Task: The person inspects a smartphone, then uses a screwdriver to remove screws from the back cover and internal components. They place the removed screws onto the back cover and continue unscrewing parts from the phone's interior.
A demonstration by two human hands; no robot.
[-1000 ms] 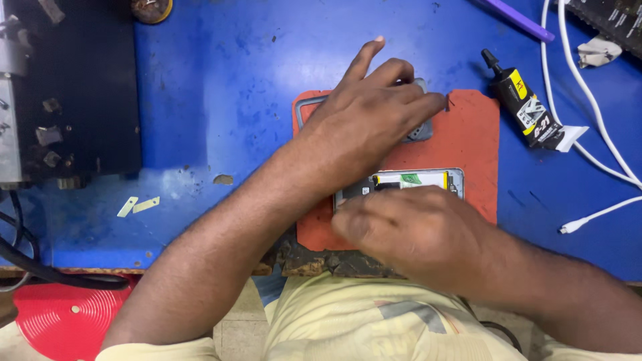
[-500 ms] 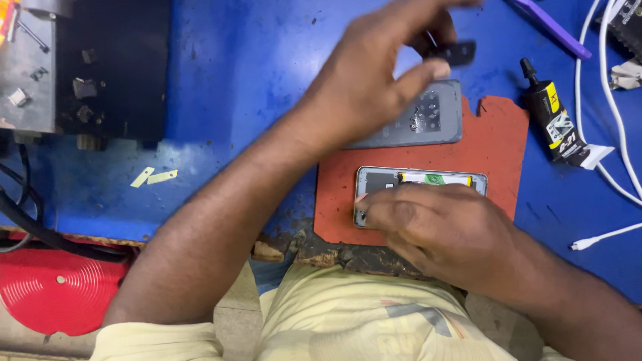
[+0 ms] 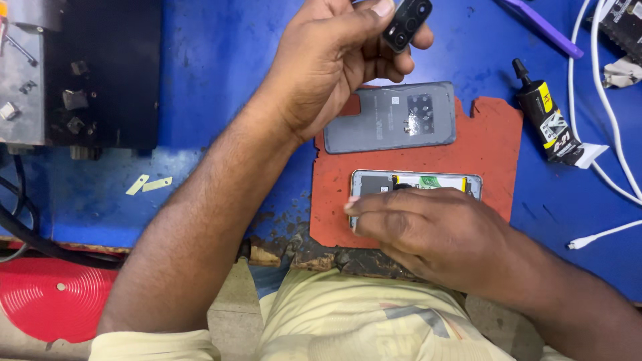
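Left hand (image 3: pixel 328 67): we see it raised above the blue surface (image 3: pixel 221 73), its fingers (image 3: pixel 381 10) pinched shut on a small black camera piece (image 3: pixel 406 23).

Camera piece: it sits at the fingertips near the top edge of the view, tilted, its long axis running from lower left to upper right; two round lens openings face us.

Back cover (image 3: pixel 391 117): we find this grey panel lying flat on the red mat (image 3: pixel 495 144), just below the left hand and apart from it. Its long axis runs left to right, and its camera cut-out sits toward the right end, almost straight below the held piece.

Right hand (image 3: pixel 428 230): it lies palm down over the opened phone (image 3: pixel 414 184), fingers flat and pointing left, pressing the phone to the mat rather than gripping it.

Opened phone: it lies nearer to us than the cover, parallel to it, long axis left to right, with only its far edge and inner parts showing past the hand.

Nearer hand: we judge the left hand closer to the cover, the right hand to the phone.

Surroundings: a black glue tube (image 3: pixel 548 120) and white cables (image 3: pixel 608 113) lie to the right, well apart from both hands.
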